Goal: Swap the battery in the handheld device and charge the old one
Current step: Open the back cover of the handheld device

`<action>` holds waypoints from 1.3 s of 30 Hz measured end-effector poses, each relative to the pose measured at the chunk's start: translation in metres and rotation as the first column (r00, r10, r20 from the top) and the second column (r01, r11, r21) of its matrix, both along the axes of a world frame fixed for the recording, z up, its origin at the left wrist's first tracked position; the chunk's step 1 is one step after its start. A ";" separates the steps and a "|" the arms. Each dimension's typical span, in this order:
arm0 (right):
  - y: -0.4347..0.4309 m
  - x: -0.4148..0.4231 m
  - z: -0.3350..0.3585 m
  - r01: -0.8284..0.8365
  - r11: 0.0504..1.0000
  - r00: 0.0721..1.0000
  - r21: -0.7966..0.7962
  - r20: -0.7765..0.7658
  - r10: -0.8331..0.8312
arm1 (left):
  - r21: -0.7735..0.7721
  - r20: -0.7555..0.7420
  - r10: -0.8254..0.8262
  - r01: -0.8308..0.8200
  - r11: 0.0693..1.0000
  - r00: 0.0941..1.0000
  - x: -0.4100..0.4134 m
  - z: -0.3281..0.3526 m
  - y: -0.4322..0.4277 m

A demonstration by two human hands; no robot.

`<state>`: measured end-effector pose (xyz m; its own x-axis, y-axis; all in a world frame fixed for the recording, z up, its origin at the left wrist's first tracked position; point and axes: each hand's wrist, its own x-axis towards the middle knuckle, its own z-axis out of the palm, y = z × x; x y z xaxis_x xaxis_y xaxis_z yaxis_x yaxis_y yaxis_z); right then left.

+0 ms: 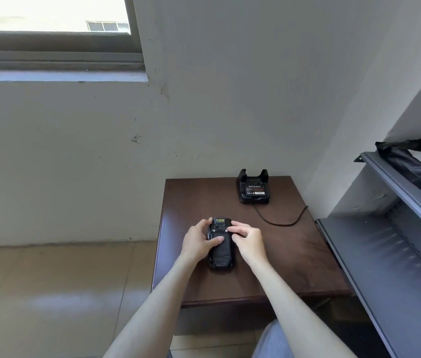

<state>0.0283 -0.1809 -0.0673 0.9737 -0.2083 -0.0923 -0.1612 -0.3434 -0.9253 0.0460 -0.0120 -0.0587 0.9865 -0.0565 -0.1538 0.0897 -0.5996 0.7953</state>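
A black handheld device (220, 251) lies back-up on the small dark wooden table (294, 254), its top end with a yellow label pointing away from me. My left hand (199, 240) grips its left side, thumb pressed on the back cover. My right hand (249, 239) is at its right side, fingertips touching the upper edge of the cover near a small screw. A black charging cradle (254, 187) stands at the table's far edge with a battery (255, 190) seated in it, label facing up.
The cradle's black cable (281, 222) loops across the table toward the right edge. A grey metal shelf unit (390, 254) stands close on the right, holding a black plastic parcel (411, 166). A wall and a window are behind, tiled floor to the left.
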 end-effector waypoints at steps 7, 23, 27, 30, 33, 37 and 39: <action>-0.004 0.008 0.015 -0.091 0.988 0.994 -0.123 0.045 0.097 | 0.073 0.054 -0.072 0.068 0.995 0.996 0.003 0.007 0.005; 0.003 0.010 0.027 -0.188 0.905 0.976 -0.382 0.028 0.215 | 0.595 0.524 -0.489 0.111 0.796 0.697 0.027 0.009 0.030; 0.005 0.009 0.024 -0.168 0.906 0.977 -0.389 0.055 0.205 | 0.659 0.546 -0.569 0.105 0.745 0.615 0.033 0.003 0.033; 0.005 0.008 0.024 -0.169 0.910 0.978 -0.378 0.047 0.201 | 0.673 0.552 -0.606 0.123 0.729 0.572 0.036 0.004 0.034; 0.006 0.008 0.025 -0.174 0.908 0.979 -0.382 0.034 0.202 | 0.676 0.564 -0.615 0.118 0.727 0.551 0.034 0.002 0.035; 0.007 0.008 0.025 -0.171 0.905 0.979 -0.390 0.034 0.199 | 0.650 0.591 -0.586 0.103 0.753 0.554 0.033 -0.001 0.036; 0.008 0.007 0.025 -0.164 0.905 0.980 -0.392 0.037 0.194 | 0.638 0.600 -0.575 0.100 0.763 0.557 0.032 -0.002 0.034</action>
<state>0.0357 -0.1733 -0.0424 0.9989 -0.0347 0.0326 -0.0005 -0.6924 -0.7216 0.0779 0.0215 -0.0606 0.6702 -0.5645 0.4818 -0.6659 -0.7441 0.0545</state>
